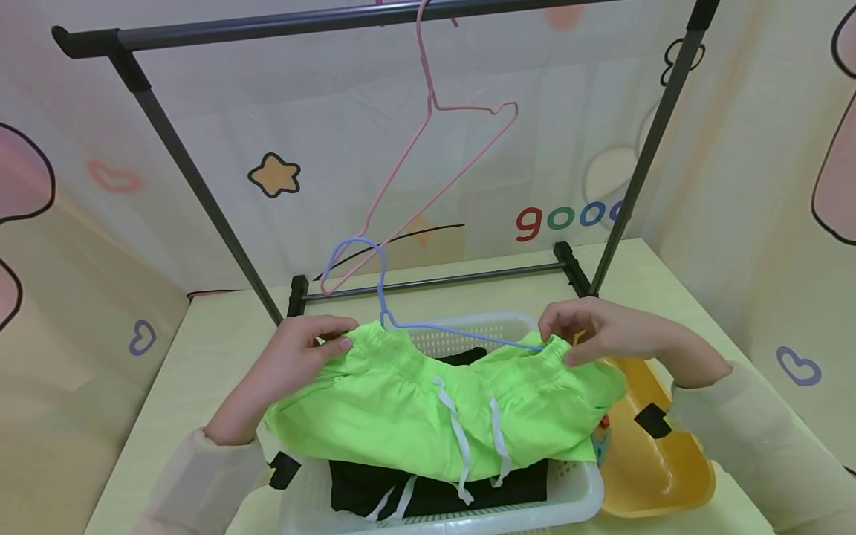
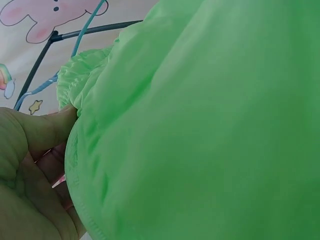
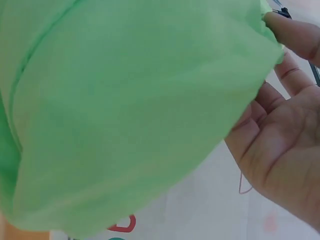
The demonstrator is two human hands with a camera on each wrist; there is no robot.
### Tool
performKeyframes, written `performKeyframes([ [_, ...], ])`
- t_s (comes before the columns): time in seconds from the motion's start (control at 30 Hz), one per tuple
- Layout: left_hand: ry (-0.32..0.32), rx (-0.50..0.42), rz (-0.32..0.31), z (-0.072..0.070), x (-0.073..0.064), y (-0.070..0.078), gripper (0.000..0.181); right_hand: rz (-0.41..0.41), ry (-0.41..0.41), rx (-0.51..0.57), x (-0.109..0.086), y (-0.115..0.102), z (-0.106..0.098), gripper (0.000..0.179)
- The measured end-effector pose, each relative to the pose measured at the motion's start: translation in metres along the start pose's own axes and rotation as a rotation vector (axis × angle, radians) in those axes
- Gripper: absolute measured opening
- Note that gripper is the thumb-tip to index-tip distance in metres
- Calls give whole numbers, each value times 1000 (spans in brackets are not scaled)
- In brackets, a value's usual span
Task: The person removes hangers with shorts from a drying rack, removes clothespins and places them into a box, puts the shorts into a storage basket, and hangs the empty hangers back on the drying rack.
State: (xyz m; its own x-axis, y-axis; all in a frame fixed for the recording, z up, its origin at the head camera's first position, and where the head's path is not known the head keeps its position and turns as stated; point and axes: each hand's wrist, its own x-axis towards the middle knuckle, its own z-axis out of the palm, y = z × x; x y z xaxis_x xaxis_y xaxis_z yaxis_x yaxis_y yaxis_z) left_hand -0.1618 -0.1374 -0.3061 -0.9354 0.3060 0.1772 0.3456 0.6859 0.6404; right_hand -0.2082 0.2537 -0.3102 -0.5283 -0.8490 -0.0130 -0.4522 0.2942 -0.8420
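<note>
Bright green shorts (image 1: 394,420) with white drawstrings (image 1: 458,438) are held up by the waistband over a white basket. My left hand (image 1: 294,364) pinches the waistband at its left end; the left wrist view shows the thumb (image 2: 55,125) on the gathered edge. At the other end, my right hand (image 1: 611,331) pinches the waistband between thumb and fingers. A blue hanger (image 1: 383,290) sits in the waist opening, its hook standing up on the left and its right arm reaching toward my right hand. The shorts hide its lower part.
Black clothing (image 1: 374,487) with white stripes lies in the white basket (image 1: 582,494). A yellow basin (image 1: 662,475) stands to the basket's right on the table (image 1: 174,394). Behind, a pink hanger (image 1: 461,108) hangs from the dark rack's top bar (image 1: 267,28).
</note>
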Motion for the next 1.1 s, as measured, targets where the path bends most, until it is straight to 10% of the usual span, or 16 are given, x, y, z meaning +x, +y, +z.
performKeyframes([
  [0.7, 60, 4, -10, -12, -8, -3, 24, -49, 1, 145, -12, 18, 3, 23],
  [1.1, 58, -37, 8, -13, -10, -8, 23, 99, 19, 231, -1, 34, 14, 24],
])
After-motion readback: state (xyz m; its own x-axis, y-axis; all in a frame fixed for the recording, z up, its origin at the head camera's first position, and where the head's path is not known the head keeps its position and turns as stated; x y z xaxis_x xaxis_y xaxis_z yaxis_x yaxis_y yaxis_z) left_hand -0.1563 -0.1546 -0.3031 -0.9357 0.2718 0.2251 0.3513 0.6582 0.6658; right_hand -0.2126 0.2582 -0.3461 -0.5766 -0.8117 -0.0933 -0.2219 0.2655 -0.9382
